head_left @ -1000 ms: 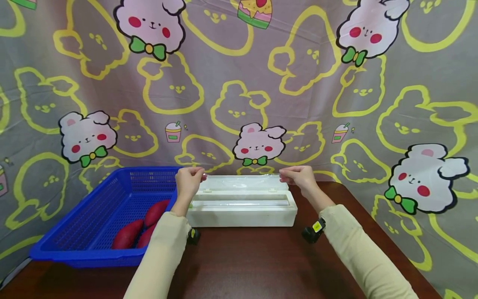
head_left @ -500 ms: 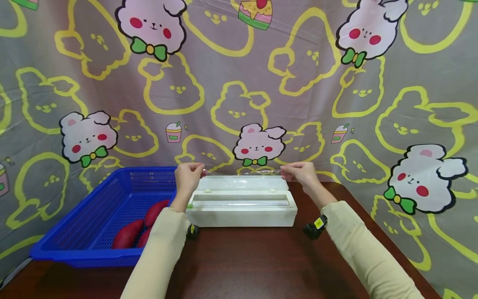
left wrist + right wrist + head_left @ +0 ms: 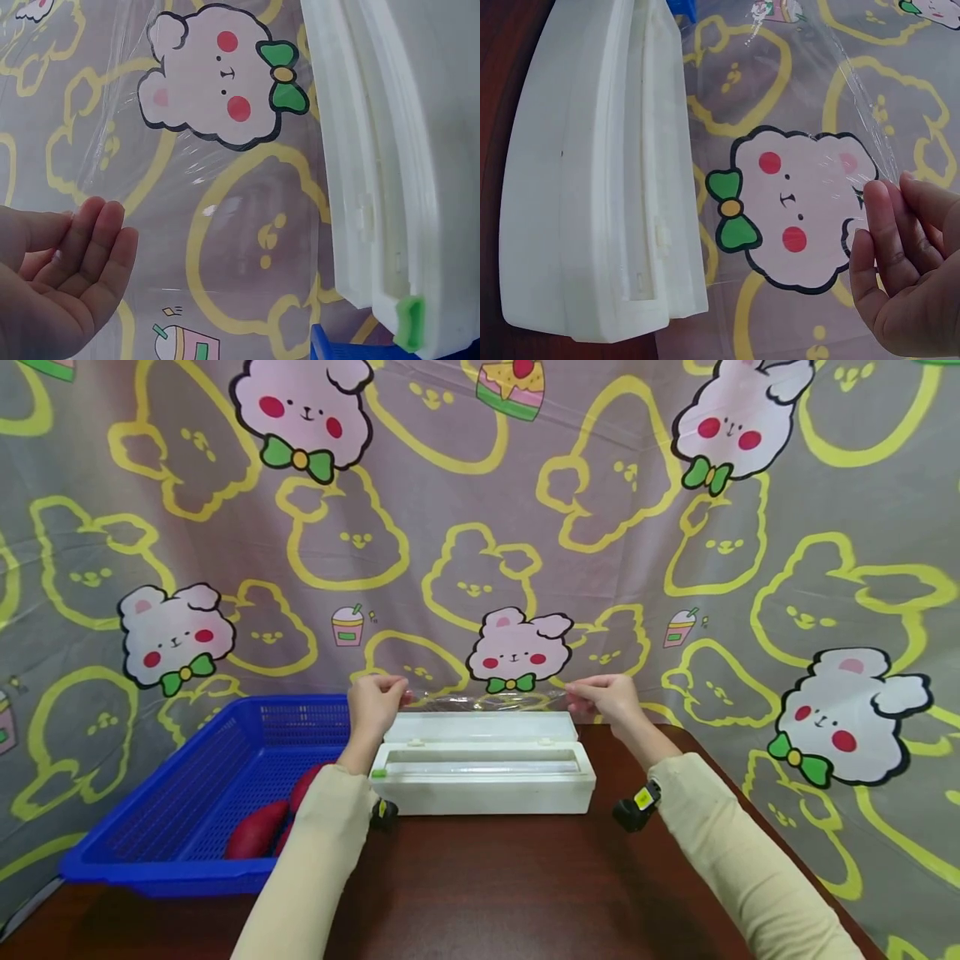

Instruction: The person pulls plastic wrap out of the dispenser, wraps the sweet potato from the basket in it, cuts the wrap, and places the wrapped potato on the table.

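Note:
Clear plastic wrap point(image 3: 480, 700) stretches between my two hands, above and behind the white wrap dispenser point(image 3: 483, 797). My left hand point(image 3: 375, 703) pinches one corner of the film between thumb and fingers. The opposite corner is pinched by my right hand point(image 3: 611, 700). The dispenser's lid point(image 3: 480, 725) stands raised at the back, and a roll of wrap point(image 3: 480, 767) lies inside. A green cutter slider point(image 3: 410, 322) sits at the dispenser's left end. In the right wrist view, the taut film point(image 3: 855, 97) shows creases running to the fingertips.
At the left, a blue plastic basket point(image 3: 172, 878) holds several red, oblong vegetables point(image 3: 258, 831), partly hidden by my left arm. Everything stands on a dark brown table point(image 3: 487, 893). A patterned cloth point(image 3: 480, 527) hangs close behind.
Both hands have risen a little and drawn more wrap up from the dispenser. The film's edge now lies above the raised lid. The dispenser and basket have not moved.

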`<action>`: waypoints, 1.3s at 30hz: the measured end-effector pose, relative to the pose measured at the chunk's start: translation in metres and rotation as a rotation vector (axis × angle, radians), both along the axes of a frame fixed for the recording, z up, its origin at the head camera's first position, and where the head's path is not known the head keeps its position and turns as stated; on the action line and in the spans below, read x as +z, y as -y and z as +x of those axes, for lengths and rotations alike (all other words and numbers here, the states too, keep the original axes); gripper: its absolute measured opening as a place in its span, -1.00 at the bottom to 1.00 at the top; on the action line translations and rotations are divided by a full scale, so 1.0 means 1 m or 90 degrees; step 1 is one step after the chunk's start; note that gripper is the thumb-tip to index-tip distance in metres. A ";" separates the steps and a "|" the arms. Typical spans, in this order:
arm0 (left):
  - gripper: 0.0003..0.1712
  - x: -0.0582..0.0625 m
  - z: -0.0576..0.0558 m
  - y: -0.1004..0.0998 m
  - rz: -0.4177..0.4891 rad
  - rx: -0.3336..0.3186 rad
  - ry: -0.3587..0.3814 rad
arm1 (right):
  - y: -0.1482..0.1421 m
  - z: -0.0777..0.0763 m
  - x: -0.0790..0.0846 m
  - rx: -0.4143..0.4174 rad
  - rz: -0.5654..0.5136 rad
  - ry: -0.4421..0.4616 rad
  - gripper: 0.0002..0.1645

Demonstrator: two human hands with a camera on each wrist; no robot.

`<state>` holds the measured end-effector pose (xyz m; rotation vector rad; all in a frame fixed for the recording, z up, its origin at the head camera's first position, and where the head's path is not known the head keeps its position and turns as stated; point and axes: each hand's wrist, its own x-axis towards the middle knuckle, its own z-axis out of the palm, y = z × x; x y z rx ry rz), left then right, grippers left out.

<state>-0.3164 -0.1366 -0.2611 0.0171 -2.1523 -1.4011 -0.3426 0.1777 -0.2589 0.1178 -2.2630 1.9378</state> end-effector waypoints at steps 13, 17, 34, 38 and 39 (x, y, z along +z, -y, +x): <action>-0.79 0.013 0.000 -0.001 -0.030 0.006 -0.024 | -0.001 0.001 0.011 -0.004 0.035 -0.022 -0.66; -0.78 0.018 0.000 -0.002 -0.035 0.009 -0.016 | -0.002 0.002 0.016 -0.002 0.018 -0.027 -0.68; -0.78 0.034 0.001 -0.002 -0.033 0.001 -0.009 | 0.000 0.002 0.032 0.009 -0.017 -0.054 -0.89; -0.78 0.038 0.001 -0.003 -0.030 0.008 -0.012 | -0.001 0.002 0.036 0.014 -0.005 -0.054 -0.77; -0.78 0.039 0.001 -0.003 -0.029 0.010 -0.012 | -0.001 0.002 0.037 0.016 -0.007 -0.055 -0.76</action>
